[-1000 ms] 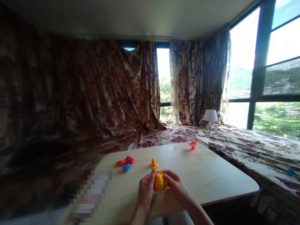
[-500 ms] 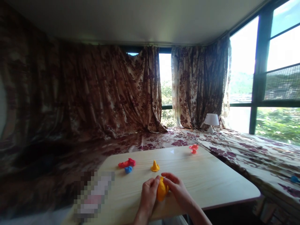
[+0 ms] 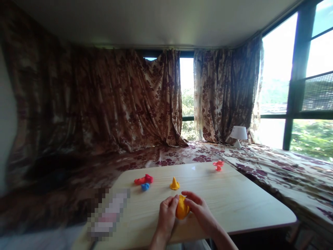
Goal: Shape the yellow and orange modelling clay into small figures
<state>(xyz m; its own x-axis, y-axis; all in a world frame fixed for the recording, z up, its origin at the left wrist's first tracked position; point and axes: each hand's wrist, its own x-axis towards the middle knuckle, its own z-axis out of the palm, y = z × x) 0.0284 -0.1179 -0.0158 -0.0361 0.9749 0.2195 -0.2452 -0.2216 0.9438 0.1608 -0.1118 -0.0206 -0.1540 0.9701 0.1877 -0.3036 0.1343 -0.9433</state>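
A lump of yellow modelling clay sits between my two hands above the near part of the table. My left hand pinches its left side, thumb and fingers pressed together near the top. On the other side, my right hand curls its fingers and thumb against the lump's upper right. Just beyond the hands stands a small yellow cone-shaped piece with a wide base. To its left lie red clay pieces, with a blue lump touching or close in front of them.
The pale wooden table has rounded corners. Pinkish-red pieces lie near its far right edge. A blurred-out, pixelated object covers the left side. Beyond the table are a floral-covered ledge, a white lamp and patterned curtains.
The camera view has turned slightly left, so everything sits a little further right. The yellow clay in my hands looks shorter and rounder. Both hands keep hold of it.
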